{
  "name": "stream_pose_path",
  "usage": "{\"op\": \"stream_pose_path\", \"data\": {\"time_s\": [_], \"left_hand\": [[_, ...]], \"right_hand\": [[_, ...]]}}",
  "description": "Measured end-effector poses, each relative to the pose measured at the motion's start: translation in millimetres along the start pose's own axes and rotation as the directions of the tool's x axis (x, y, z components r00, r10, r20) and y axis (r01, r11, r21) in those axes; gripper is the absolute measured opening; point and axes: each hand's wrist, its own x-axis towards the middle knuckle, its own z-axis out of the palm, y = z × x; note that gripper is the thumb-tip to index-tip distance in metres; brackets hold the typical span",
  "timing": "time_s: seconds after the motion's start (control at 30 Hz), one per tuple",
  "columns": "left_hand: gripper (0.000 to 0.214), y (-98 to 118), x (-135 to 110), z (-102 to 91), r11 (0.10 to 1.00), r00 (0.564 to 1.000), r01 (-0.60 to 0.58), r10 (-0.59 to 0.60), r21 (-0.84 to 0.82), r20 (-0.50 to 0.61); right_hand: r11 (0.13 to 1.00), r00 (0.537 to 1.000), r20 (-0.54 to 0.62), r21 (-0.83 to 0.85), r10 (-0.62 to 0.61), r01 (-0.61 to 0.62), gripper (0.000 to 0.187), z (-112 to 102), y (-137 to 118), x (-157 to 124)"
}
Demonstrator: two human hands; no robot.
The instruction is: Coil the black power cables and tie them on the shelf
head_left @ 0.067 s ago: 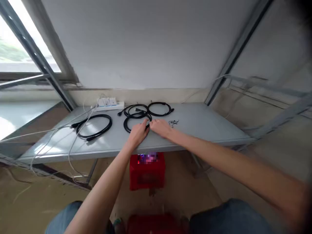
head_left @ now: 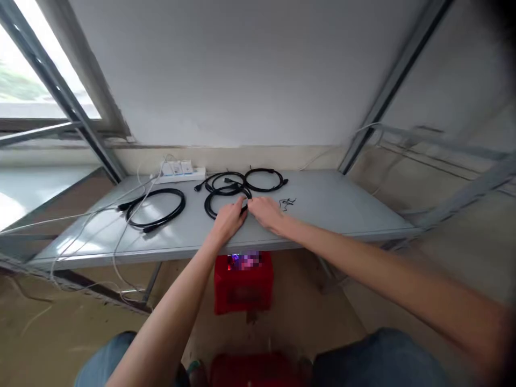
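Both my hands meet on the near right edge of a coiled black cable lying on the grey table. My left hand has its fingers curled on that coil. My right hand pinches the same spot from the right, fingers closed. Behind it lie two other black coils, one in the middle and one to the right. A larger black coil rests to the left.
A white power strip sits at the table's back with white wires trailing left. Small black twist ties lie right of my hands. A red crate stands under the table. Metal shelf posts rise at both sides.
My right hand has shifted slightly left, closer onto the coil. Nothing else has moved.
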Motion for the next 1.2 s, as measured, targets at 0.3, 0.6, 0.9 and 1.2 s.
{"op": "stream_pose_path", "data": {"time_s": [0.3, 0.6, 0.9, 1.2], "left_hand": [[0.039, -3, 1, 4.5, 0.997, 1.000, -0.025, 0.025, 0.077, -0.007], [0.036, -2, 1, 4.9, 0.996, 0.999, -0.033, 0.036, 0.082, -0.033], [0.033, -2, 1, 4.0, 0.997, 0.999, -0.026, 0.028, 0.075, -0.025], [0.033, -4, 2, 5.6, 0.998, 0.999, -0.013, 0.015, 0.058, -0.034]], "right_hand": [[0.289, 0.851, 0.298, 0.848, 0.433, -0.444, 0.020, 7, 9, 17], [-0.562, 0.684, 0.683, 0.681, 0.256, -0.470, 0.034, 8, 9, 20], [-0.352, 0.798, 0.457, 0.876, 0.393, -0.329, 0.022, 21, 0, 7], [0.176, 0.906, 0.233, 0.935, 0.354, -0.309, 0.029, 26, 20, 9]]}}
